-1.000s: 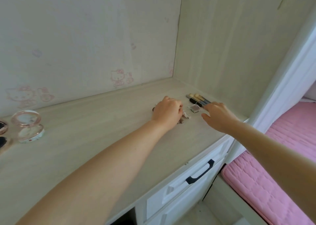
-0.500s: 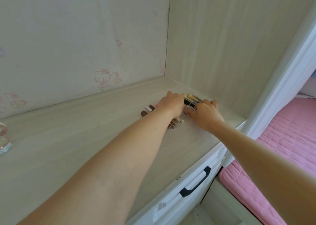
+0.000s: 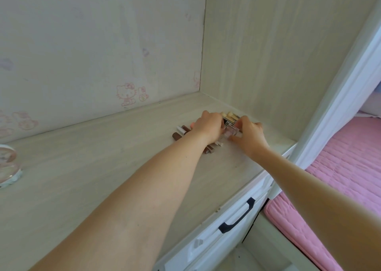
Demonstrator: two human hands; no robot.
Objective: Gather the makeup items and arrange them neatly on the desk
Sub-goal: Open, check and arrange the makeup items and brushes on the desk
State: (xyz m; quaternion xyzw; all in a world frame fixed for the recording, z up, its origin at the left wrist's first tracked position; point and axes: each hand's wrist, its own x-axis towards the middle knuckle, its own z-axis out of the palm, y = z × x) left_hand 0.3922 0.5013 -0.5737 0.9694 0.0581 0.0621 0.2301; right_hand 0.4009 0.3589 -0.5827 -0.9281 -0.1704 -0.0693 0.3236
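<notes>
Clear plastic eyeshadow case (image 3: 230,132) pinched between both hands near the desk's (image 3: 99,167) right back corner.
Right hand (image 3: 250,135) and left hand (image 3: 208,126) curl around its sides; probably light, rigid, slick, so hold by opposite edges, beside brown lip pencils (image 3: 181,133).

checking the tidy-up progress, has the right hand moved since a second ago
Yes. The right hand has moved left along the desk toward the back corner, closing in on the left hand; both now meet at the small clear case beside the brushes.
</notes>
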